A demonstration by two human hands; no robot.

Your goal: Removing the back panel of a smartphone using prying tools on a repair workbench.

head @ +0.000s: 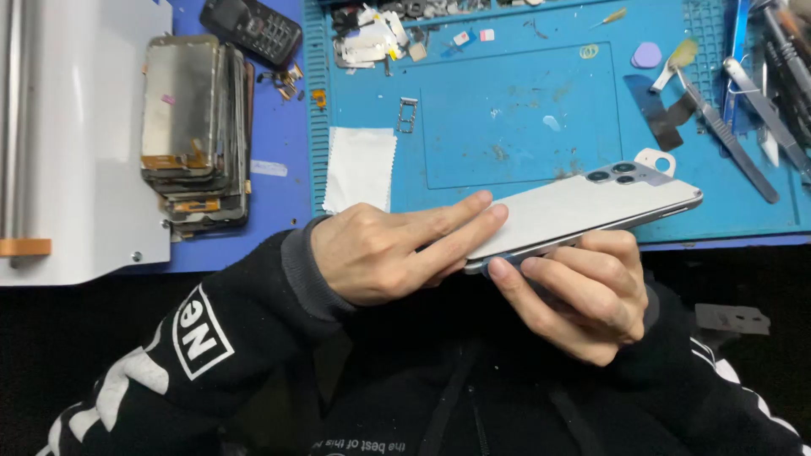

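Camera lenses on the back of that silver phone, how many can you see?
3, clustered at the far corner of the phone: one nearest the hands, one beyond it, one just below. None looks hidden.

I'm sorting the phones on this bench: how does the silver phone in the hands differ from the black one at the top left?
The silver phone is a slim, smooth slab showing its back with a three-lens camera cluster; the black phone is an older keypad type, face up. The silver phone is held above the blue mat by the left hand and right hand; the black phone lies untouched on the bench. The silver one looks much longer. Both are handheld phones.
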